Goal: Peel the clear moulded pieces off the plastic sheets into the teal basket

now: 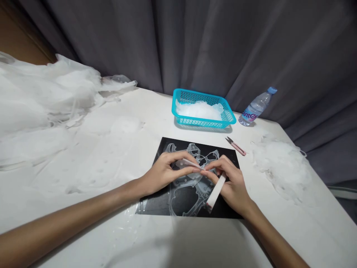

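My left hand (164,171) pinches a thin whitish translucent piece (185,162) between thumb and fingers. The fingertips of my right hand (232,182) close on the near end of that same piece, almost touching the left fingertips. A flat white stick (216,191) with a dark reddish end is tucked in my right hand and points down toward me. Beneath both hands a clear plastic sheet with curved cut-outs (171,201) lies on a black mat (156,204). My hands cover part of the sheet.
Beyond the mat stands a blue basket (205,123) holding white translucent pieces (199,110). Pink-handled thread snips (236,146) lie near the mat's far right corner, with a water bottle (255,109) behind. White film is heaped at left (50,93); clear scraps (284,167) at right.
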The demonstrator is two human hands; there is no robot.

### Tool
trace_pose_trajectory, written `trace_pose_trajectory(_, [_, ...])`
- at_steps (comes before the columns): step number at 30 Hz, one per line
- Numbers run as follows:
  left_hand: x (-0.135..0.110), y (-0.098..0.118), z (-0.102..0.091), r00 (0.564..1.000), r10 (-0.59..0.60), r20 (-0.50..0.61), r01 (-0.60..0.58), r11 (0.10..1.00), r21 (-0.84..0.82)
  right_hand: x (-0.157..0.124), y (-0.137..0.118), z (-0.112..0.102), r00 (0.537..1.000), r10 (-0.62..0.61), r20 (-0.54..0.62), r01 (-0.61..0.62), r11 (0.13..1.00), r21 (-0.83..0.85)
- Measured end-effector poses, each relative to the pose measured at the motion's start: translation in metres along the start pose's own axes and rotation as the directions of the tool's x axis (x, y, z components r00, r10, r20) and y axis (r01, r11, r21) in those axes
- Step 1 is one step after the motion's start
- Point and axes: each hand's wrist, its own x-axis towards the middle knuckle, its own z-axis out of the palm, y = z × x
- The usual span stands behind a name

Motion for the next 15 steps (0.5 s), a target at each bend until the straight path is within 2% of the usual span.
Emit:
trace_pose_trajectory(10, [-0.0014,0.0011,0.0002,0.995,0.094,-0.026,-0.093,0.995,0.032,-0.0019,0.0001,-0.0001,1.000,-0.017,0.013,0.017,1.000,0.000])
trace_pose_trajectory(15, [-0.0011,0.0012,0.0012,0.996,0.078,-0.037,-0.077,0.996,0.045,-0.0012,-0.0001,0.0011,1.000,0.004,0.010,-0.004,1.000,0.004])
